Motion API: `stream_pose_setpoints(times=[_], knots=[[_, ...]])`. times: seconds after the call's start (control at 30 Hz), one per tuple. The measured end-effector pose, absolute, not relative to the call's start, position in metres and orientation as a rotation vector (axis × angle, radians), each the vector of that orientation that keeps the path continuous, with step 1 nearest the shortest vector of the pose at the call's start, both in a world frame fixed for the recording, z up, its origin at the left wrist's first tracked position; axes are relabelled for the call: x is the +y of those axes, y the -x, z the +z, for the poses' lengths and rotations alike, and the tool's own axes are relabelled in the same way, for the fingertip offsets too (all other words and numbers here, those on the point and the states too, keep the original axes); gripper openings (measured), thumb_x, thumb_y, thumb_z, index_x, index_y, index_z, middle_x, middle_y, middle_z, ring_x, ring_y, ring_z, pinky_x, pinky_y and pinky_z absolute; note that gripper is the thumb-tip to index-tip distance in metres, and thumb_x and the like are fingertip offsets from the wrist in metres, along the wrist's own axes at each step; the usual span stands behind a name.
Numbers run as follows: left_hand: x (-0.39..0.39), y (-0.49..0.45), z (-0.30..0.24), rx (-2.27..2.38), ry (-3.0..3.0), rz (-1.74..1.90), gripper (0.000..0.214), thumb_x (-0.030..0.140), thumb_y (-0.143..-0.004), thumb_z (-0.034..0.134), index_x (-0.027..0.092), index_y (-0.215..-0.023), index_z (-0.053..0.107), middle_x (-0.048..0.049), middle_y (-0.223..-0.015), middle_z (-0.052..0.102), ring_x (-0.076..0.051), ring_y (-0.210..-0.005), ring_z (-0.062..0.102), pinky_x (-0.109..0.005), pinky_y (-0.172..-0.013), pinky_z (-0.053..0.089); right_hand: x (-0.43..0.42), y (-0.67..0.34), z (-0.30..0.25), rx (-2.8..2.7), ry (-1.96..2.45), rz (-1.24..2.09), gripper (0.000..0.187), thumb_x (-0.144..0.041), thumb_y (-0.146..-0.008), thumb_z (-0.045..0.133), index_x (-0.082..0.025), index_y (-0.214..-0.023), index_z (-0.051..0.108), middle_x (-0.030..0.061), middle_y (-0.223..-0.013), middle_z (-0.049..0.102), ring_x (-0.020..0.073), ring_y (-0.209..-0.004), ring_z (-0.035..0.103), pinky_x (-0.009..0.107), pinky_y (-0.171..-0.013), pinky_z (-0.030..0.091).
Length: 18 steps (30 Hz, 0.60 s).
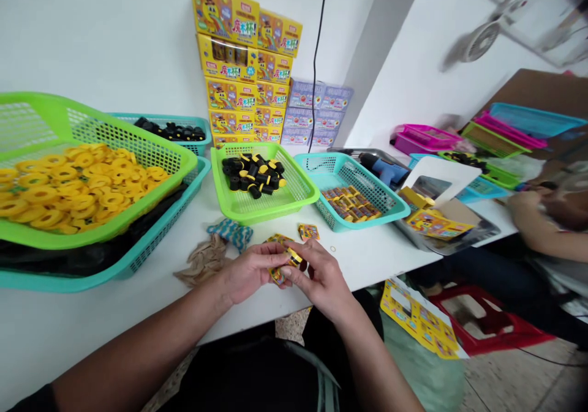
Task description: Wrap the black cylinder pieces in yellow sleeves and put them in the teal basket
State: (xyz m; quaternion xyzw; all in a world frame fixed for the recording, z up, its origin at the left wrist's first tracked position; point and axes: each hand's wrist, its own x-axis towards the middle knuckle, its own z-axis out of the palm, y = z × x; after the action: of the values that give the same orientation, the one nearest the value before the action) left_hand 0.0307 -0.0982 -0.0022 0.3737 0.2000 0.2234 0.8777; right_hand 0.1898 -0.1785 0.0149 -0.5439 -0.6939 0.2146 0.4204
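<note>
From here I see my left hand (252,271) and right hand (321,277) pinching a small black-and-yellow cylinder (294,256) above the table (367,265), its long axis slanting down rightward, yellow end pointing right.

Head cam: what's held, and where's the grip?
The left hand and right hand hold a yellow printed packet and black-and-yellow cylinder between their fingertips; the exact contact points are hidden.

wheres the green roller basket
In the head view, the basket sits mid-table beyond the left hand, with the green basket of yellow rings to its left and the teal basket of small packets to its right.
</note>
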Motion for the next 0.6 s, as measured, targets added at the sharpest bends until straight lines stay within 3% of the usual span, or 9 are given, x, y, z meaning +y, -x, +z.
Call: stream_pose_setpoints(times=[0.13,0.33,0.5,0.6], knots=[[-0.099,-0.03,0.0,0.407,-0.783,0.445,0.03,0.027,-0.067,0.083,0.012,-0.09,0.071,-0.0053,-0.08,0.064,-0.013,-0.067,0.058,-0.026,-0.059,0.047,-0.179,-0.192,0.02,-1.798,1.341,0.572,0.04,-0.039,-0.089,0.063,-0.021,-0.125,0.063,0.0046,-0.083,0.056,0.0177,-0.077,0.052,0.03,-0.069,0.043],[-0.099,-0.031,-0.001,0.374,-0.764,0.425,0.029,0.037,-0.072,0.079,0.013,-0.085,0.07,-0.0057,-0.076,0.064,-0.014,-0.063,0.06,-0.027,-0.057,0.048,-0.179,-0.192,0.014,-1.63,1.349,0.633,0.026,-0.038,-0.083,0.071,-0.021,-0.103,0.067,0.002,-0.078,0.058,0.0154,-0.07,0.053,0.027,-0.062,0.044],[-0.095,-0.031,-0.001,0.473,-0.769,0.561,0.033,0.026,-0.062,0.086,0.014,-0.087,0.068,-0.0058,-0.085,0.066,-0.013,-0.07,0.061,-0.022,-0.059,0.046,-0.179,-0.183,0.008,-1.661,1.356,0.392,0.032,-0.034,-0.084,0.069,-0.022,-0.114,0.064,0.0016,-0.078,0.057,0.0144,-0.066,0.052,0.029,-0.063,0.045],[-0.096,-0.032,-0.001,0.482,-0.765,0.578,0.034,0.031,-0.064,0.085,0.014,-0.086,0.068,-0.0055,-0.083,0.066,-0.012,-0.068,0.06,-0.022,-0.058,0.046,-0.177,-0.18,0.003,-1.641,1.343,0.281,0.033,-0.03,-0.084,0.069,-0.021,-0.115,0.064,0.0019,-0.078,0.057,0.0137,-0.065,0.052,0.029,-0.063,0.046]])
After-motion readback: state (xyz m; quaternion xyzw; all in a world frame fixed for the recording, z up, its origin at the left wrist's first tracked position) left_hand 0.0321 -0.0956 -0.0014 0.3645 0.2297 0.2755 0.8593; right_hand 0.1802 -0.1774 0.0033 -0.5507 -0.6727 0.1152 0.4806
